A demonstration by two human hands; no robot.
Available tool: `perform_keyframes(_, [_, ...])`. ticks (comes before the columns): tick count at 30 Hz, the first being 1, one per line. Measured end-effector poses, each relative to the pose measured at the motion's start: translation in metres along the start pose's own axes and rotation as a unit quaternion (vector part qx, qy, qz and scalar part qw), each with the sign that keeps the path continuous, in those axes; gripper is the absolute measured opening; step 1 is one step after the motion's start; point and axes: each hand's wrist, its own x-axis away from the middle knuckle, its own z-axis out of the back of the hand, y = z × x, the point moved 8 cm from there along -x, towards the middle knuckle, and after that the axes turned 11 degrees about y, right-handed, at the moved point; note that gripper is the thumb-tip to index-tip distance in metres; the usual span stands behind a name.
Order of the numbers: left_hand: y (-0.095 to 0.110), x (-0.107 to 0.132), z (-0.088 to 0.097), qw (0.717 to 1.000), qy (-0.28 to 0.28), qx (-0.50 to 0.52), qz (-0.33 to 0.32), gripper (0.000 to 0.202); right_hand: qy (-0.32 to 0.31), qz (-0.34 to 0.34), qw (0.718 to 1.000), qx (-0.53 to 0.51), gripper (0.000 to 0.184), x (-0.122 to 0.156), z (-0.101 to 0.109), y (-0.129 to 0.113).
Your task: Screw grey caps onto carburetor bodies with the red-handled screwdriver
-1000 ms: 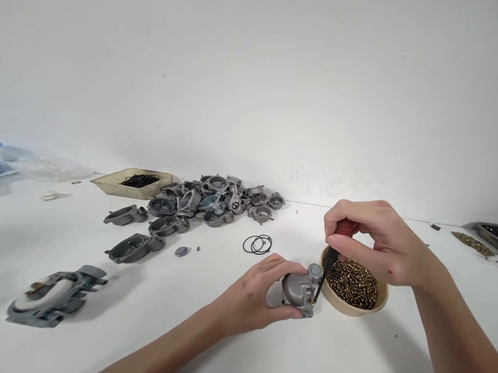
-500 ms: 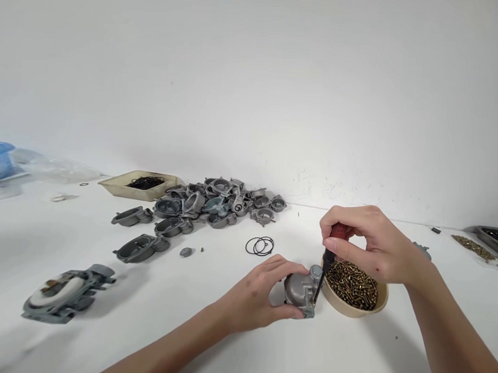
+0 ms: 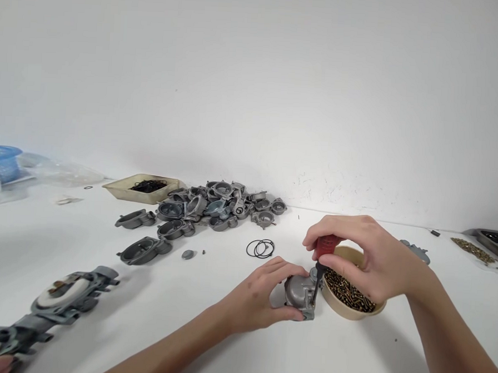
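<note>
Grey metal housing (image 3: 299,294) sits on the white table (image 3: 183,328), gripped by the left hand (image 3: 253,301) with thumb and fingers curled around its sides. Right hand (image 3: 364,259) pinches the red handle of a screwdriver (image 3: 324,254), whose dark shaft stands nearly upright with its tip at the housing's right edge. Just beside it, partly behind the right hand, stands a tan bowl of brass screws (image 3: 352,295). Black O-rings (image 3: 261,248) lie near, a pile of grey castings (image 3: 214,204) and a tan tray (image 3: 142,186) farther back.
</note>
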Motion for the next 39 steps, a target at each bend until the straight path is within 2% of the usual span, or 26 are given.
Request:
perform_keyframes(3, [0.000,0.000,0.000,1.000,0.002,0.005,-0.004,0.051,0.010,-0.016,1.000,0.011,0.027,0.000,0.000,0.008])
perform_keyframes(7, [0.004,-0.002,0.002,1.000,0.007,0.003,-0.018,0.050,0.019,-0.007,1.000,0.020,0.039,0.001,0.005,0.006])
perform_keyframes(11, [0.005,-0.002,0.002,1.000,0.003,-0.003,-0.022,0.047,0.010,0.005,0.998,-0.054,0.049,0.001,0.008,-0.002])
perform_keyframes(13, [0.006,-0.002,0.002,1.000,0.009,-0.004,-0.029,0.048,0.016,0.009,0.998,-0.061,0.044,0.001,0.010,-0.002])
perform_keyframes(17, [0.008,-0.002,0.003,0.999,0.020,0.004,-0.043,0.050,0.052,0.040,0.998,0.014,0.040,0.000,0.014,-0.004])
perform_keyframes(22, [0.006,-0.002,0.002,1.000,0.008,-0.002,-0.024,0.049,0.015,0.052,0.996,-0.072,0.048,0.001,0.012,-0.014])
perform_keyframes(27, [0.005,-0.002,0.002,1.000,0.009,0.005,-0.027,0.052,0.063,0.061,0.996,0.018,0.031,0.000,0.019,-0.013])
perform_keyframes(31, [0.003,-0.002,0.000,1.000,-0.004,0.003,-0.007,0.051,0.027,0.051,0.996,-0.068,0.042,0.002,0.015,-0.017])
perform_keyframes(33, [0.003,-0.002,0.000,1.000,-0.006,0.000,-0.006,0.051,0.026,0.059,0.994,-0.089,0.040,0.002,0.015,-0.019])
perform_keyframes(37, [0.005,-0.002,0.001,1.000,0.012,0.003,-0.026,0.051,0.074,0.059,0.996,0.006,0.026,0.001,0.020,-0.016])
perform_keyframes(39, [0.005,-0.002,0.002,1.000,0.013,0.001,-0.026,0.050,0.063,0.057,0.996,0.002,0.027,0.000,0.019,-0.016])
